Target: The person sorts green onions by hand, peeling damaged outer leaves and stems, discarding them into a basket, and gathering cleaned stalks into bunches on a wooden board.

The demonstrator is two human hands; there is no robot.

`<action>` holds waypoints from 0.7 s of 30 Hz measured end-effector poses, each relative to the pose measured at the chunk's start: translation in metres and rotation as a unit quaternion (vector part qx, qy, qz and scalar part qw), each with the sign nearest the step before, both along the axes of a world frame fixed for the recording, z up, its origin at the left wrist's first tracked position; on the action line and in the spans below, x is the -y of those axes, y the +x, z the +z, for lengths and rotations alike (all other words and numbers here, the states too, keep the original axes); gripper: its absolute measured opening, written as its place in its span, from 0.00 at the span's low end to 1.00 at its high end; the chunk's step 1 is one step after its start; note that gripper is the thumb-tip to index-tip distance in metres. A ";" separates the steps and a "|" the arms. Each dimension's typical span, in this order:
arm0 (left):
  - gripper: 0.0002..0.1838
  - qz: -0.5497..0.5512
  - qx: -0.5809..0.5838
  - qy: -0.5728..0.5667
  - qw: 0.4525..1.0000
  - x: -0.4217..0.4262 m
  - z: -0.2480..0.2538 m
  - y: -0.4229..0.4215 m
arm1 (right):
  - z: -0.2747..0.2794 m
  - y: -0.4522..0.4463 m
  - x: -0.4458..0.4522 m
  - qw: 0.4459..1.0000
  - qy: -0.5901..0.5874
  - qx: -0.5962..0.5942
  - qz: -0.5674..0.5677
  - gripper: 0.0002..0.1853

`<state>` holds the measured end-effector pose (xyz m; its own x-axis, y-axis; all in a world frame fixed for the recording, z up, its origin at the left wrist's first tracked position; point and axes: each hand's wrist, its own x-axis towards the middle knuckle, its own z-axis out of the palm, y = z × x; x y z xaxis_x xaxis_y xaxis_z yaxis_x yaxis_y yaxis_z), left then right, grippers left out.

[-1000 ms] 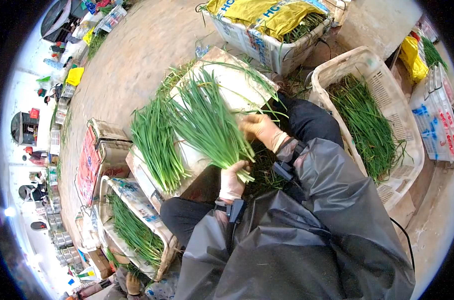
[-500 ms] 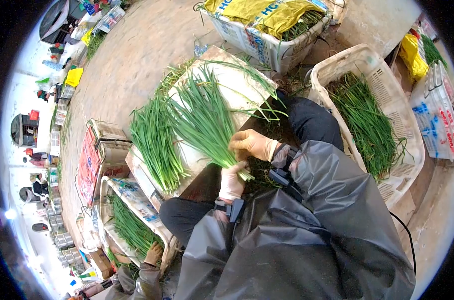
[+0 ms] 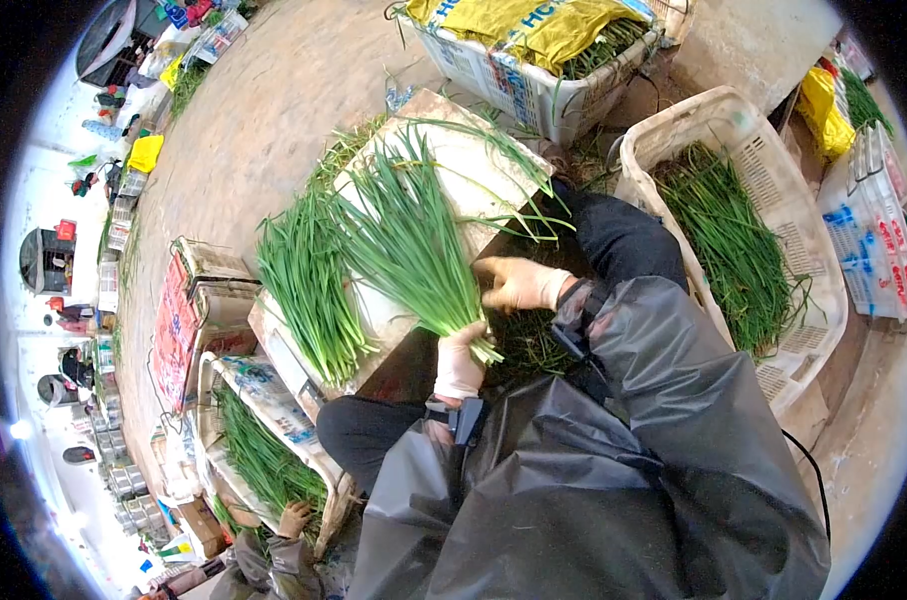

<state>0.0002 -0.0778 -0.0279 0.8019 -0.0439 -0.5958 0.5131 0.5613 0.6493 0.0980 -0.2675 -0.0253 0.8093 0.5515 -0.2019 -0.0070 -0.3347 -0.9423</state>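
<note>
A bunch of green chives (image 3: 414, 250) slants across the pale board (image 3: 484, 165), its leaf tips pointing away from me. My left hand (image 3: 460, 362), in a light glove, is wrapped round the bunch close to its cut stem ends. Just right of the stems is my right hand (image 3: 522, 283), also gloved, its thumb and fingers apart with nothing seen between them. To the left on the same board lies a second pile of chives (image 3: 314, 285). Loose leaves trail over the board's right edge.
At my right stands a white crate (image 3: 809, 260) of chives. A crate under a yellow sack (image 3: 534, 35) is ahead. Lower left, another person's hand (image 3: 294, 518) touches chives in a crate (image 3: 334, 490). A box with red wrapping (image 3: 179, 325) stands left of the board.
My right hand has drawn back to the right from the stems, and its fingers have parted. The left hand keeps its hold. The other person's hand has shifted slightly left and down.
</note>
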 end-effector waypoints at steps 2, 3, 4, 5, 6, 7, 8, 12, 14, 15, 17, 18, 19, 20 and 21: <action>0.12 0.000 0.015 0.003 1.000 0.000 0.002 0.000 | -0.012 -0.009 -0.014 0.992 -0.090 0.085 0.037 0.36; 0.12 -0.002 0.014 -0.004 1.000 0.000 0.002 -0.001 | -0.015 -0.010 -0.020 0.986 -0.139 0.070 0.056 0.36; 0.12 -0.005 0.013 -0.011 1.000 -0.001 0.002 0.000 | -0.020 -0.009 -0.024 0.979 -0.176 0.056 0.081 0.29; 0.12 -0.007 0.013 -0.018 1.000 -0.002 0.002 0.000 | -0.024 -0.007 -0.025 0.980 -0.173 0.069 0.068 0.26; 0.12 -0.012 0.015 -0.021 1.000 -0.003 0.002 0.000 | -0.023 -0.005 -0.024 0.981 -0.170 0.081 0.055 0.24; 0.12 -0.016 0.016 -0.025 0.999 -0.004 0.002 0.000 | -0.022 -0.002 -0.023 0.981 -0.167 0.094 0.042 0.22; 0.12 -0.018 0.017 -0.029 0.999 -0.006 0.002 -0.001 | -0.021 0.000 -0.019 0.978 -0.174 0.118 -0.020 0.19; 0.13 -0.012 0.030 -0.113 0.993 -0.014 -0.005 -0.003 | -0.030 0.011 0.001 0.980 -0.146 0.067 -0.121 0.14; 0.12 -0.013 0.048 -0.095 0.994 -0.014 0.001 -0.004 | -0.034 0.004 0.000 0.985 -0.122 0.021 -0.118 0.15; 0.12 -0.013 0.056 -0.086 0.995 -0.013 0.004 -0.005 | -0.029 0.002 -0.001 0.989 -0.095 0.011 -0.116 0.16; 0.12 -0.001 0.047 -0.069 0.997 -0.016 -0.001 -0.005 | -0.018 0.001 0.000 0.987 -0.148 -0.021 -0.060 0.18; 0.12 0.002 0.041 -0.067 0.997 -0.018 -0.003 -0.005 | -0.015 -0.002 -0.003 0.976 -0.214 0.032 -0.028 0.19; 0.12 0.005 0.035 -0.064 0.997 -0.019 -0.004 -0.006 | -0.012 -0.005 -0.005 0.957 -0.278 0.086 0.003 0.20; 0.12 0.004 0.041 -0.058 0.997 -0.021 -0.005 -0.006 | -0.008 -0.008 -0.006 0.950 -0.310 0.005 0.045 0.21; 0.12 0.003 0.047 -0.053 0.997 -0.021 -0.005 -0.007 | -0.007 -0.010 -0.008 0.946 -0.321 0.036 0.043 0.19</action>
<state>-0.0064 -0.0567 -0.0325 0.8544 -0.0983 -0.5102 0.4497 0.6316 0.6315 0.0880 -0.2598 -0.0325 0.7910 0.3987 -0.4641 0.1022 -0.8340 -0.5423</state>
